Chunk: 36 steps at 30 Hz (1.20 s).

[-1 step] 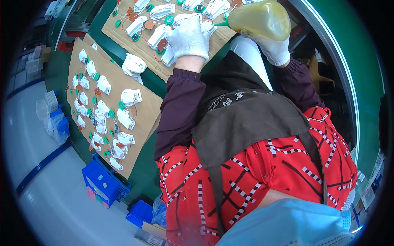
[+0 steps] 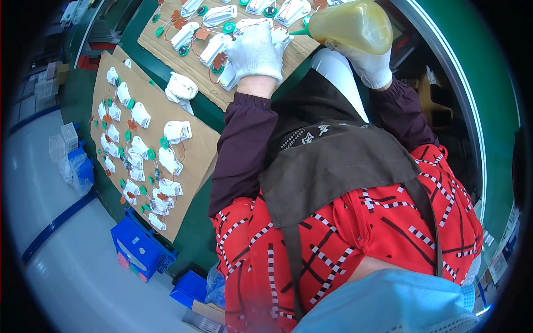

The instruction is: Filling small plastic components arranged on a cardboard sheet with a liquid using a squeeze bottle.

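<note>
My left hand (image 2: 256, 54), in a white knit glove, is closed on a white plastic housing (image 2: 282, 37) at the near right edge of the upper cardboard sheet (image 2: 302, 53). Its fingertips are partly hidden. My right hand (image 2: 371, 64), also gloved, grips a squeeze bottle (image 2: 352, 26) of yellowish liquid from below. The bottle lies tilted on its side, and its green nozzle (image 2: 300, 33) points left at the housing. Around my left hand lie more white housings (image 2: 214, 49) with thin wires, green round parts (image 2: 229, 28) and orange-brown pieces (image 2: 202, 34).
On the green table (image 2: 208, 91), a second cardboard sheet (image 2: 194, 150) at the left bears several wired white housings (image 2: 177, 131). A crumpled white cloth (image 2: 181, 87) lies between the sheets. Blue bins (image 2: 136, 244) stand beyond the table's left edge.
</note>
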{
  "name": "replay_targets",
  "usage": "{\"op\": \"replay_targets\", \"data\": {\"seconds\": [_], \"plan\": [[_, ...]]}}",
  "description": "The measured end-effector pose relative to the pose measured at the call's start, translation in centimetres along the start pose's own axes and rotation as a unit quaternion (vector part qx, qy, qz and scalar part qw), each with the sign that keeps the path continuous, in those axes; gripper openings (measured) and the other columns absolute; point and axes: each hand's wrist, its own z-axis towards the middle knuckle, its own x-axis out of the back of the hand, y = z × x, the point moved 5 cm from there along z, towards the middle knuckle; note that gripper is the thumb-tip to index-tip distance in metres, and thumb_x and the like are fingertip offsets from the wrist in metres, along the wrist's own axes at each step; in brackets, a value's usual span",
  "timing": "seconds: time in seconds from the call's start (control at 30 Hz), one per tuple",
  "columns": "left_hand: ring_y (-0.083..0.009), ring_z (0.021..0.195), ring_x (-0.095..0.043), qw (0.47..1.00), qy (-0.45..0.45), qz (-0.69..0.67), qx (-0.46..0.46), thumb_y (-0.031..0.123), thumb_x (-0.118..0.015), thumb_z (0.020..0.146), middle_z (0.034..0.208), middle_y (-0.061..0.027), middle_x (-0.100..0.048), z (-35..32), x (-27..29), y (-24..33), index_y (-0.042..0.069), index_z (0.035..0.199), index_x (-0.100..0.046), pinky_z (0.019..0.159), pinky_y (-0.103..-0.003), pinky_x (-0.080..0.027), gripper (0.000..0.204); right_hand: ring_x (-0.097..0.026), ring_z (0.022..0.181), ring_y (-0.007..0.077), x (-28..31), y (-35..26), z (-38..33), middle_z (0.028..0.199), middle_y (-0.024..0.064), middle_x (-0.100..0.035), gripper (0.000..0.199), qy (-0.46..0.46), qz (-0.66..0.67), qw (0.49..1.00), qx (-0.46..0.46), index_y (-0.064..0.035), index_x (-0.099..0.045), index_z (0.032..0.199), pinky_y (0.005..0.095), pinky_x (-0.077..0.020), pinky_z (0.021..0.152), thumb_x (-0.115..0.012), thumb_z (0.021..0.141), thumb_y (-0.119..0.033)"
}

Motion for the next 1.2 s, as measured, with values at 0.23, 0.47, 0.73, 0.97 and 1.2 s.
{"op": "replay_targets", "data": {"seconds": [0.23,0.47,0.73,0.97,1.2], "plan": [[-0.0276,0.077,-0.062,0.998,0.024,0.034,-0.048,0.034,-0.065,0.073,0.086,-0.0068,-0.064,-0.3,0.0,0.3,0.012,0.084,-0.068,0.068,-0.04,-0.048,0.025,-0.06,0.094,0.0205,2.2,-2.2,2.6,0.107,0.0082,-0.059,0.054,0.069,-0.103,0.983,0.134,-0.0034,-0.046,0.119,0.0324,-0.0496,0.08,-0.075,0.074,-0.014],[-0.0283,0.074,-0.062,0.996,0.063,0.014,-0.057,0.034,-0.065,0.074,0.082,-0.008,-0.063,-0.4,0.3,0.4,0.011,0.079,-0.068,0.066,-0.04,-0.048,0.024,-0.059,0.096,0.0198,0.8,-4.6,1.9,0.104,0.0077,-0.059,0.059,0.022,-0.056,0.995,0.085,-0.0029,-0.045,0.119,0.0334,-0.0507,0.08,-0.077,0.07,-0.008],[-0.0278,0.066,-0.062,0.999,0.017,0.006,-0.026,0.042,-0.067,0.073,0.071,-0.008,-0.063,-0.1,0.4,0.5,0.009,0.075,-0.066,0.059,-0.039,-0.047,0.033,-0.055,0.109,0.0238,0.2,-0.1,1.4,0.118,0.0105,-0.055,0.084,-0.017,0.074,0.997,-0.008,-0.0074,-0.037,0.131,0.0412,-0.0482,0.089,-0.083,0.06,0.0],[-0.0271,0.065,-0.062,1.0,0.011,0.004,-0.024,0.042,-0.067,0.073,0.07,-0.0076,-0.063,-0.2,0.3,0.5,0.01,0.074,-0.066,0.059,-0.039,-0.047,0.033,-0.054,0.109,0.023,0.7,0.2,1.3,0.118,0.01,-0.055,0.086,-0.036,0.005,0.999,0.019,-0.0076,-0.038,0.13,0.0399,-0.0483,0.089,-0.083,0.057,0.003],[-0.0265,0.067,-0.062,1.0,0.007,0.013,-0.023,0.041,-0.067,0.073,0.073,-0.0077,-0.064,-0.1,0.2,0.4,0.01,0.075,-0.067,0.06,-0.038,-0.048,0.031,-0.054,0.109,0.0226,0.8,-0.3,0.8,0.118,0.0102,-0.053,0.084,0.025,0.048,0.997,-0.049,-0.0074,-0.038,0.129,0.04,-0.049,0.088,-0.081,0.058,0.006]]}}
